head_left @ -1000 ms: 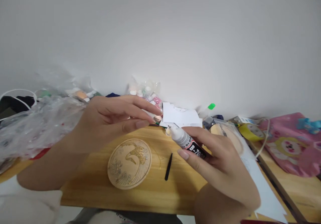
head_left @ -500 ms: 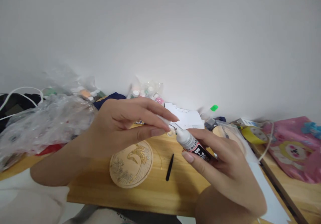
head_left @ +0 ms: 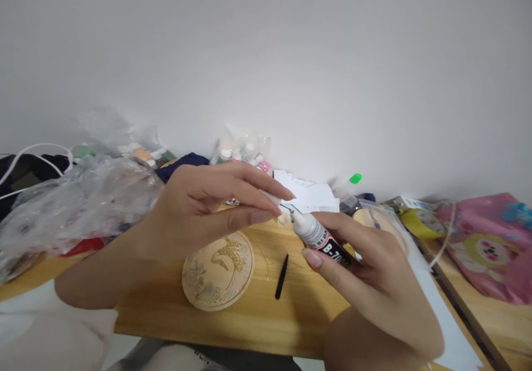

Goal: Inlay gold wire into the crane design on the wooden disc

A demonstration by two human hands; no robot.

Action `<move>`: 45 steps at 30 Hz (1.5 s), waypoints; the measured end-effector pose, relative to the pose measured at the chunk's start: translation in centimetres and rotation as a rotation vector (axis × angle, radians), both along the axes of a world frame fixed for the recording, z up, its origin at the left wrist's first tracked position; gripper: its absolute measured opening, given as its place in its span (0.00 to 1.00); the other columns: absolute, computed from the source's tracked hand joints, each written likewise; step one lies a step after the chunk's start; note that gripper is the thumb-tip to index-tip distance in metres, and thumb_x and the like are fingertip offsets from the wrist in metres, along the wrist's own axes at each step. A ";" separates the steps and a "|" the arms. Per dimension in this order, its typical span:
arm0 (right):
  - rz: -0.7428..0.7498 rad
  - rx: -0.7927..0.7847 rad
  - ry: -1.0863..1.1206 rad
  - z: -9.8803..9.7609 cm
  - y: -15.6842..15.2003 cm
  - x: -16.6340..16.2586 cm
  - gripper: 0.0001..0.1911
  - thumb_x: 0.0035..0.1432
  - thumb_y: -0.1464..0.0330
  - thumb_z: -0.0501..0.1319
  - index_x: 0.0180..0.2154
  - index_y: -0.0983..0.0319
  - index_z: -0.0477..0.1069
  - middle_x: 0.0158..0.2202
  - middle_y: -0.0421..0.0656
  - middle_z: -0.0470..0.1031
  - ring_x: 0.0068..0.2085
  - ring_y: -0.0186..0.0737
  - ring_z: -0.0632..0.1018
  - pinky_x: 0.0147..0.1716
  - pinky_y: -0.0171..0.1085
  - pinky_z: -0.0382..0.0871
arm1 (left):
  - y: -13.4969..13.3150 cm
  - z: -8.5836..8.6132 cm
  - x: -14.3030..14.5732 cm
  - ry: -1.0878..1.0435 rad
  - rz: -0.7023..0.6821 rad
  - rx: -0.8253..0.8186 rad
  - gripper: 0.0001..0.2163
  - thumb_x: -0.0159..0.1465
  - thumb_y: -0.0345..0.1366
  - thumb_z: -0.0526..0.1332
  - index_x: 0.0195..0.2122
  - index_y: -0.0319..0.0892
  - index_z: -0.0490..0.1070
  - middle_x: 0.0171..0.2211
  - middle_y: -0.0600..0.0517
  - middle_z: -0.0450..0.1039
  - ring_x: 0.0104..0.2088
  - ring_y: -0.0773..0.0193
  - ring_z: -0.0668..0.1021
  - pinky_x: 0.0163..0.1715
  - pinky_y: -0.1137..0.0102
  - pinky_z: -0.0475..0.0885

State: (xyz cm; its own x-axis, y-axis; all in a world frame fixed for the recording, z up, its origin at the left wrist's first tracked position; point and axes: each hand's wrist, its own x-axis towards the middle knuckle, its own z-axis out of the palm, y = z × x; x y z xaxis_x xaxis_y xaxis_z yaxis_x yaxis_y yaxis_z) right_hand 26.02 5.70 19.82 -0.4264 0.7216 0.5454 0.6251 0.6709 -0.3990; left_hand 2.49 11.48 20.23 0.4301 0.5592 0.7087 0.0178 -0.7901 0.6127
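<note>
My right hand [head_left: 369, 274] grips a glue tube [head_left: 318, 237] with a white neck and a black and red label, its thin nozzle pointing up and left. My left hand [head_left: 208, 207] pinches a small white cap [head_left: 272, 197] right at the nozzle tip. Both hands hover above a wooden board [head_left: 249, 310]. Below my left hand lies a round wooden disc [head_left: 218, 271] engraved with a bird and waves. A thin black stick [head_left: 281, 276] rests on the board to the right of the disc.
Crumpled clear plastic bags [head_left: 78, 199] pile up at the left. Small bags of beads [head_left: 243, 152] and white paper [head_left: 310, 194] sit against the wall. A yellow tape roll [head_left: 418, 221] and a pink pouch [head_left: 486, 246] lie at the right.
My left hand has moved right, bringing the white cap to the tip of the glue tube. The right hand has barely shifted.
</note>
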 end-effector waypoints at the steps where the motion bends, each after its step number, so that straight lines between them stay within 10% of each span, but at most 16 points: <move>1: -0.001 0.005 -0.001 0.0 0.0 0.0 0.10 0.64 0.66 0.62 0.47 0.57 0.71 0.31 0.32 0.78 0.25 0.25 0.72 0.27 0.26 0.67 | 0.0 0.0 0.0 0.000 0.000 0.003 0.05 0.65 0.35 0.67 0.39 0.52 0.82 0.42 0.55 0.83 0.41 0.65 0.84 0.56 0.68 0.74; 35: -0.060 -0.021 -0.113 -0.2 0.2 0.5 0.14 0.62 0.67 0.65 0.50 0.53 0.73 0.23 0.31 0.72 0.21 0.28 0.68 0.22 0.29 0.60 | 0.7 -0.6 -0.2 0.221 -0.046 0.142 0.08 0.66 0.27 0.63 0.39 0.47 0.80 0.43 0.53 0.82 0.42 0.66 0.82 0.47 0.75 0.77; 45: -0.322 -0.021 -0.085 -0.8 1.6 -0.2 0.06 0.60 0.65 0.64 0.39 0.59 0.77 0.21 0.33 0.73 0.21 0.29 0.69 0.22 0.31 0.58 | 1.1 -4.3 -2.9 0.003 0.252 -0.039 0.06 0.67 0.36 0.62 0.35 0.45 0.78 0.39 0.55 0.80 0.42 0.67 0.80 0.42 0.77 0.76</move>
